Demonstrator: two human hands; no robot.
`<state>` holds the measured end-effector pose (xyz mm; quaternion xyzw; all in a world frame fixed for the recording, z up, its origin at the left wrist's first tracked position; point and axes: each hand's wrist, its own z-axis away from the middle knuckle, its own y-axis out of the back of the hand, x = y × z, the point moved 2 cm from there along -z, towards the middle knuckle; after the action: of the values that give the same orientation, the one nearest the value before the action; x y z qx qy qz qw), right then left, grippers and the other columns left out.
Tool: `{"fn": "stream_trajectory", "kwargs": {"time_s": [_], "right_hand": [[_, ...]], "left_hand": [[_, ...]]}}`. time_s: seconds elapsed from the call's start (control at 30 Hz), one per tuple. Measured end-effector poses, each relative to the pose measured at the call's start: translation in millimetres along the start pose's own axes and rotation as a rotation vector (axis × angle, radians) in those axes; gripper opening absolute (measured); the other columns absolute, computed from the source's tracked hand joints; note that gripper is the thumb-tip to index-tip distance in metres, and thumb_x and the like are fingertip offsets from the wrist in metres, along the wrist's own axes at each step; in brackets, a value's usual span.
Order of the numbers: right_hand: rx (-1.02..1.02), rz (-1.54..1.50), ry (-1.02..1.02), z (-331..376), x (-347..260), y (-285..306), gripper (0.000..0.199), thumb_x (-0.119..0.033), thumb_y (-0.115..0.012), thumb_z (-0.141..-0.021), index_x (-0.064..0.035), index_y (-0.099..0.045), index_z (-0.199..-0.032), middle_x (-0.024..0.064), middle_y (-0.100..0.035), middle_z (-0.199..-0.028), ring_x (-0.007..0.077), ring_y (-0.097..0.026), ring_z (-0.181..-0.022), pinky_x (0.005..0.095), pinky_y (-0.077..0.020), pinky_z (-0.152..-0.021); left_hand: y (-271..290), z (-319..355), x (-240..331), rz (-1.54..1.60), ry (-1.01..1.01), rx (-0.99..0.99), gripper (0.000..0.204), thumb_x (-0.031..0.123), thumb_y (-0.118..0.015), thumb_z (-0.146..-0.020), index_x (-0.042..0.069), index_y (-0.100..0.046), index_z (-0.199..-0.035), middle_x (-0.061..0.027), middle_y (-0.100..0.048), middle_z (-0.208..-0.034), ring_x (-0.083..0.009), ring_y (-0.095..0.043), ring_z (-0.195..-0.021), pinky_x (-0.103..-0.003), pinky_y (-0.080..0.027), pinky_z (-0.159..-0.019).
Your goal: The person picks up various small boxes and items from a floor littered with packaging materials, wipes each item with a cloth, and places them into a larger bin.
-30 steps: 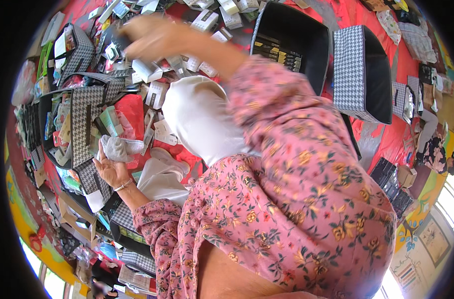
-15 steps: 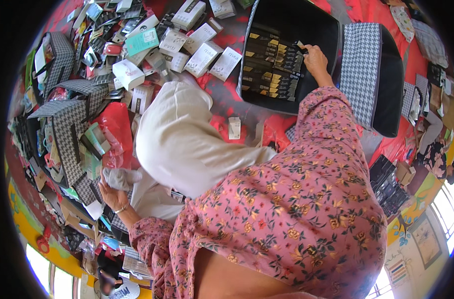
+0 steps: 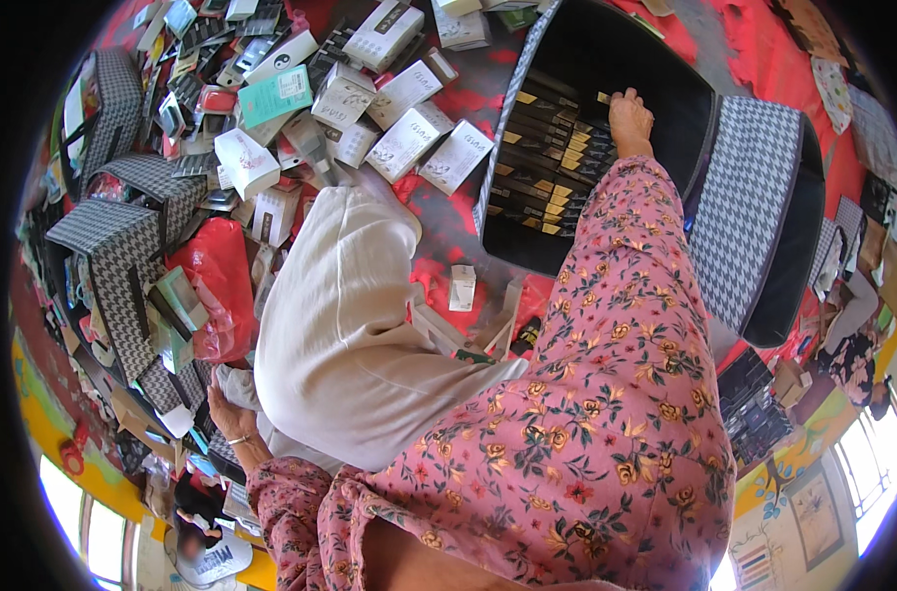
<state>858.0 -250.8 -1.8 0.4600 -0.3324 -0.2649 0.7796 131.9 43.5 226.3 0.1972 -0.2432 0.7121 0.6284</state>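
My right hand (image 3: 631,121) is over an open black-lined case (image 3: 631,192) with a houndstooth outer side. Its fingers are curled and closed on a small black box (image 3: 603,98) with a gold end, largely hidden under the hand. To its left, rows of similar black-and-gold boxes (image 3: 547,158) lie in the case. At the lower left, my left hand (image 3: 230,412) rests against a grey-socked foot (image 3: 238,386), beside my bent leg in white trousers (image 3: 335,325). Its fingers are stretched out along the sock, partly hidden.
White cartons (image 3: 401,143) and mixed small packages (image 3: 207,89) pile up at the far left. Houndstooth cases (image 3: 123,231) and a red plastic bag (image 3: 217,291) lie on the left. A houndstooth lid (image 3: 739,207) is at the right. One small white box (image 3: 462,289) stands before my knee.
My view has shifted, so the case now appears lower and further right. The right hand has moved from holding a small black box up to bringing it down among the others.
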Motion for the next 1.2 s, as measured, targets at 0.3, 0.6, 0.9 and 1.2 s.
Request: {"fn": "stream_trajectory", "kwargs": {"time_s": [0.3,0.6,0.9,1.2], "right_hand": [[-0.274,-0.465,-0.408,14,6,-26,0.048,-0.008,-0.042,-0.079,-0.0145,-0.037,-0.126,0.0158,-0.036,-0.129,0.0368,-0.039,-0.116,0.0437,-0.0359,-0.094],[-0.46,-0.529,-0.503,7,58,-88,0.058,-0.006,-0.043,-0.075,-0.017,-0.031,-0.132,0.0168,-0.028,-0.135,0.0324,-0.031,-0.123,0.0374,-0.0303,-0.1],[-0.037,-0.358,-0.265,11,51,-41,0.04,-0.016,-0.04,-0.077,-0.0158,-0.053,-0.115,0.0224,-0.053,-0.108,0.0364,-0.049,-0.105,0.0404,-0.039,-0.09],[0.222,-0.494,-0.111,28,-19,71,0.029,-0.012,-0.049,-0.071,-0.0057,-0.063,-0.096,0.0133,-0.063,-0.091,0.0262,-0.06,-0.087,0.0338,-0.0451,-0.079]], "left_hand": [[-16,-6,-1,-0.031,0.001,0.008,0.04,0.029,-0.045,-0.086,0.008,-0.046,-0.12,-0.0087,-0.054,-0.114,-0.026,-0.051,-0.102,-0.043,-0.038,-0.09],[-1,-23,-2,-0.041,0.049,0.014,0.035,0.025,-0.041,-0.088,0.006,-0.049,-0.116,-0.0077,-0.057,-0.108,-0.024,-0.055,-0.095,-0.039,-0.044,-0.083],[-26,-10,-2,-0.059,0.025,0.12,0.031,0.022,-0.038,-0.09,0.008,-0.051,-0.113,-0.0063,-0.059,-0.1,-0.0212,-0.057,-0.083,-0.036,-0.048,-0.068],[-16,15,51,0.048,-0.155,-0.01,0.034,0.018,-0.044,-0.087,0.005,-0.047,-0.119,-0.0059,-0.057,-0.099,-0.0189,-0.056,-0.087,-0.034,-0.048,-0.077]]}}
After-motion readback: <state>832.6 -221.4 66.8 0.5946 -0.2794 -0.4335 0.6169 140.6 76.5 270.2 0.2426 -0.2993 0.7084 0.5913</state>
